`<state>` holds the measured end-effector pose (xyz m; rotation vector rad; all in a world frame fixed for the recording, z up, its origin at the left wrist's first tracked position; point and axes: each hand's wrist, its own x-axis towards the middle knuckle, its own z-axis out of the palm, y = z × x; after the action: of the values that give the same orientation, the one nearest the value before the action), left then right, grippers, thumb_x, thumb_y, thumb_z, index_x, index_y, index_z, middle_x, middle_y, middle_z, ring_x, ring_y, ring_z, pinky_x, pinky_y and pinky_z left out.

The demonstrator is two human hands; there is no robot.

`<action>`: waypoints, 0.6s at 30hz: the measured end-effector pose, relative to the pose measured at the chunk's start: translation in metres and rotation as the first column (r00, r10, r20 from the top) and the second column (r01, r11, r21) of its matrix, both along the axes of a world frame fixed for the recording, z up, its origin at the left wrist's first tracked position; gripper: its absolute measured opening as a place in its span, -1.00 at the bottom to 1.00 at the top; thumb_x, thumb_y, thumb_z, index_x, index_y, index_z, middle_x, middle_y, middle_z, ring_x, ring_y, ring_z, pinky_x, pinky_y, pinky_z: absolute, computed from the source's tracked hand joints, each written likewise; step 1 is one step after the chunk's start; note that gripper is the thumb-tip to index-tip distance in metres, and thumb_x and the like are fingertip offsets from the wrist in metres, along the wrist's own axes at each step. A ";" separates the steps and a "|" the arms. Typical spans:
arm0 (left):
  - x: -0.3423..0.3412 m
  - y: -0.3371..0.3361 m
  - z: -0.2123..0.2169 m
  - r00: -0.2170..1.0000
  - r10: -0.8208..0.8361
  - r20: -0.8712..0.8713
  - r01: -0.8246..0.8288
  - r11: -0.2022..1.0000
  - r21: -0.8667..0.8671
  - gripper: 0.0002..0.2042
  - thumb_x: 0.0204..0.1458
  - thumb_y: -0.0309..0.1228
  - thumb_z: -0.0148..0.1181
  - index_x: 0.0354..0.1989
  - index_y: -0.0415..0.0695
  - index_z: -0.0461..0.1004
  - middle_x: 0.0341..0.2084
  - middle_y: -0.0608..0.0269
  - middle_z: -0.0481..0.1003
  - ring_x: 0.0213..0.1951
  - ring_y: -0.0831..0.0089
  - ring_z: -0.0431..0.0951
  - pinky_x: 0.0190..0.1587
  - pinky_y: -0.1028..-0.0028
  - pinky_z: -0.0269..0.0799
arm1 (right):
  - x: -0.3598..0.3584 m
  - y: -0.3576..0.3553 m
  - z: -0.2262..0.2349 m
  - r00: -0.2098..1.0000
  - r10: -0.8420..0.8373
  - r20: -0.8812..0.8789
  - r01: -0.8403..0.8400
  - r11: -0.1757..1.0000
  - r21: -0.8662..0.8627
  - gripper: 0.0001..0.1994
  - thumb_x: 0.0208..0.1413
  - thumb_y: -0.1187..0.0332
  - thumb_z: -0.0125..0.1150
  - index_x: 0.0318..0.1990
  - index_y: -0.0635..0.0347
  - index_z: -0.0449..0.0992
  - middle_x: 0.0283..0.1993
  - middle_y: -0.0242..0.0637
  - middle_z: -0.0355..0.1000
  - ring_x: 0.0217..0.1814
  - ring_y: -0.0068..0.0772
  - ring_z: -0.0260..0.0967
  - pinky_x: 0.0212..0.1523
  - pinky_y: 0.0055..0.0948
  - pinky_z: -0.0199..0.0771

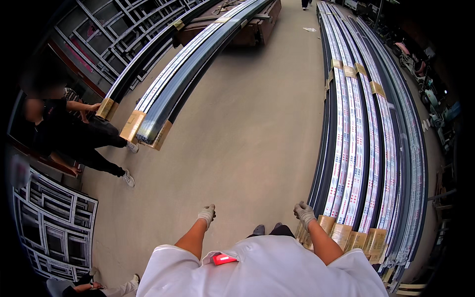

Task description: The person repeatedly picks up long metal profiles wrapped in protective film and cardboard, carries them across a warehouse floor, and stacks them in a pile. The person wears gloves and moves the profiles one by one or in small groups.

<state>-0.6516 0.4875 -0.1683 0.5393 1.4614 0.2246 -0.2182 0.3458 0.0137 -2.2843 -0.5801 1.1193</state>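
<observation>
Both my hands wear pale work gloves and hang in front of my white shirt. My left hand [207,214] is over the concrete floor, its fingers loosely curled with nothing in them. My right hand [304,213], also curled and holding nothing I can see, is beside the near end of a stack of long wrapped profiles [341,163]. Whether it touches the stack cannot be told. Those profiles are dark with white printed film, and brown tape [341,232] wraps their ends.
At the upper left, more long profiles [170,76] rest on a rusty brown cart [252,32], ends jutting out. A co-worker [74,128] in dark clothes has a hand at one end. Metal frames [57,222] lie at left; another person's arm [86,286] shows lower left. Scooters [415,64] line the right.
</observation>
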 end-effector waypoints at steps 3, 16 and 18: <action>-0.041 -0.027 -0.019 0.981 0.188 -0.035 -0.192 0.968 -0.163 -0.60 0.16 -0.05 0.00 -0.06 -0.13 0.43 -0.33 0.20 0.52 -0.35 0.34 0.57 -0.29 0.27 0.51 | -0.019 0.054 0.021 1.000 -0.004 0.001 0.004 0.996 -0.089 -0.80 0.22 0.25 0.14 -0.21 0.21 0.48 -0.53 -0.45 0.33 -0.59 -0.60 0.23 -0.60 -0.52 0.18; -0.049 0.056 0.022 0.837 0.545 -0.036 -0.544 0.827 -0.142 -0.55 0.25 0.00 -0.04 -0.01 -0.17 0.43 -0.23 0.14 0.54 -0.26 0.29 0.59 -0.22 0.27 0.57 | 0.085 0.206 -0.071 0.997 -0.073 -0.031 0.061 0.957 -0.284 -0.84 0.20 0.29 0.11 -0.25 0.19 0.39 -0.61 -0.31 0.34 -0.71 -0.41 0.28 -0.76 -0.42 0.15; -0.068 0.082 0.029 0.799 0.600 -0.019 -0.600 0.797 -0.068 -0.54 0.26 0.00 -0.06 0.01 -0.19 0.42 -0.21 0.13 0.54 -0.25 0.31 0.59 -0.22 0.30 0.58 | 0.070 0.262 -0.068 1.000 0.008 0.019 -0.002 0.962 -0.275 -0.75 0.19 0.25 0.13 -0.11 0.25 0.45 -0.54 -0.31 0.41 -0.62 -0.44 0.34 -0.66 -0.43 0.28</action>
<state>-0.7195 0.5697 -0.1397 -0.0073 1.5980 0.6748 -0.1481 0.6080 -0.0548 -2.5319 -0.4612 1.2477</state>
